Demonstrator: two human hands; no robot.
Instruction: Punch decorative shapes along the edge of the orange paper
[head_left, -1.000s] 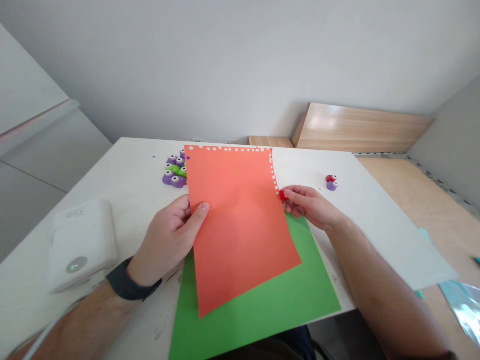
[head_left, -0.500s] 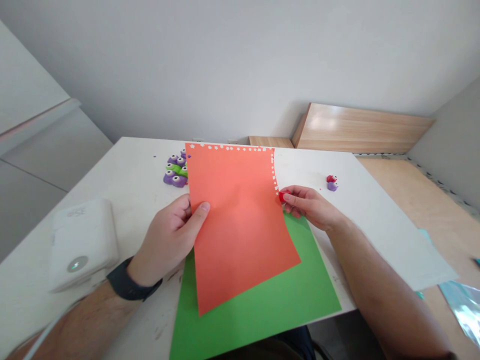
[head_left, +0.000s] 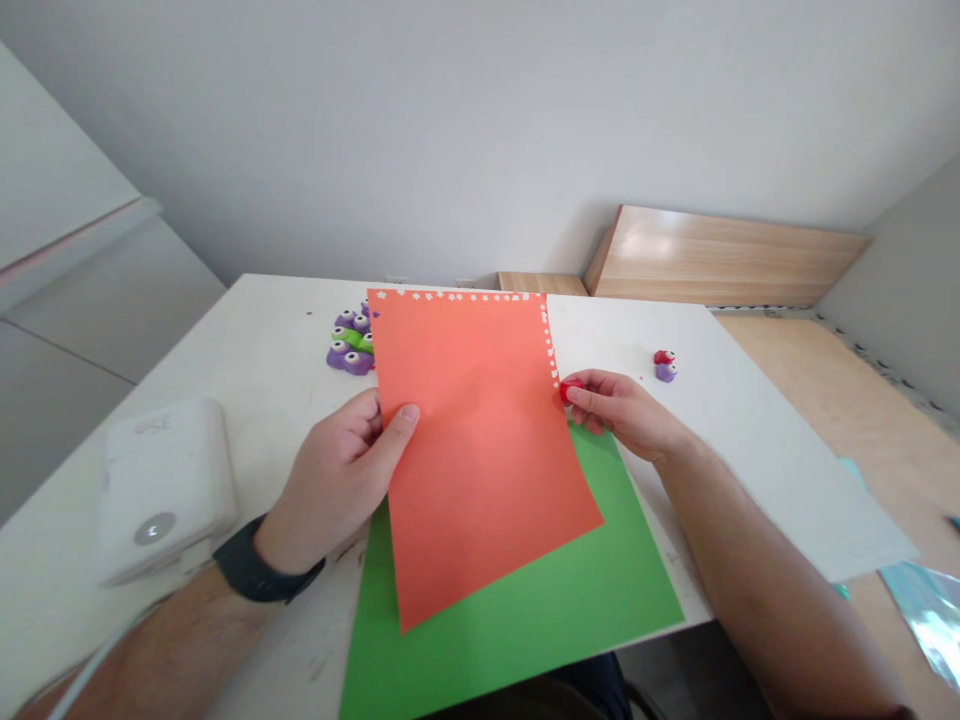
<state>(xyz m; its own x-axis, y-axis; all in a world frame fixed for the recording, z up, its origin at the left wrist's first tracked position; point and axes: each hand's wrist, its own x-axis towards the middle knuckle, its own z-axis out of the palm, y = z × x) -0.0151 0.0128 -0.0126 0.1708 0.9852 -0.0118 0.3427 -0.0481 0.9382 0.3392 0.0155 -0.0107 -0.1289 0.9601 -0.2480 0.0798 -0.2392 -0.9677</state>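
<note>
Dark grey band (head_left: 262, 572) wrapped round wrist just behind left hand (head_left: 334, 480); bare forearms, hairy behind left hand.

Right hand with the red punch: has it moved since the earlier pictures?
No. The right hand sits at the same gap from the red and purple punches beyond it.

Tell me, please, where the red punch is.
In the head view, right of centre, the red punch is pinched by the right hand at the orange sheet's right edge.
</note>
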